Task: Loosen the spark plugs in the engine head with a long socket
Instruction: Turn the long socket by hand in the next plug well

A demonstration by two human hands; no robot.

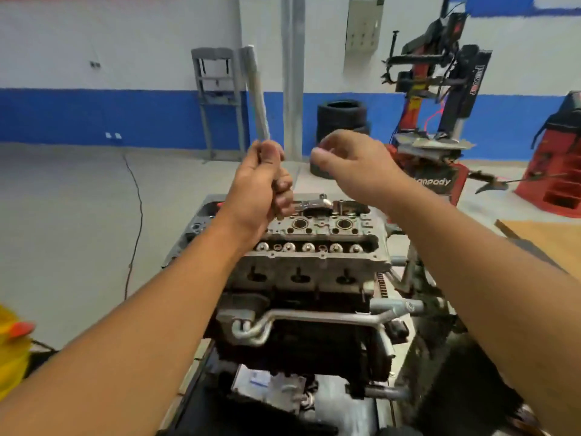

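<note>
- Left-hand grip [264, 180]: the fingers are curled tight round the lower end of the long socket [258, 99], a pale grey bar that rises out of the top of the fist.
- Right-hand grip [349, 162]: held in the air just beside the left fist, fingers loosely curled and holding nothing that I can make out; motion blur at the fingertips leaves a small pinched item possible.
- Long axis: the tool stands close to upright, its top leaning slightly to the left, well above the engine head [317, 243].
- Where the work lies: the engine head sits below the fist and a little to its right, on the engine block on the bench. Two round plug wells [300, 223] open upward on its top face, side by side; a third may be hidden behind the left wrist.
- The deciding relation: the tool's working end must point down into a well, and the end under the fist is hidden, so I cannot tell how much of it sticks out below the hand.
- Nearer hand: the left fist hangs almost over the left-most visible well, while the right hand is higher and further right.
- Judgement: the next move looks like lowering the bar along its own axis into that well, the free right hand steadying it.
</note>
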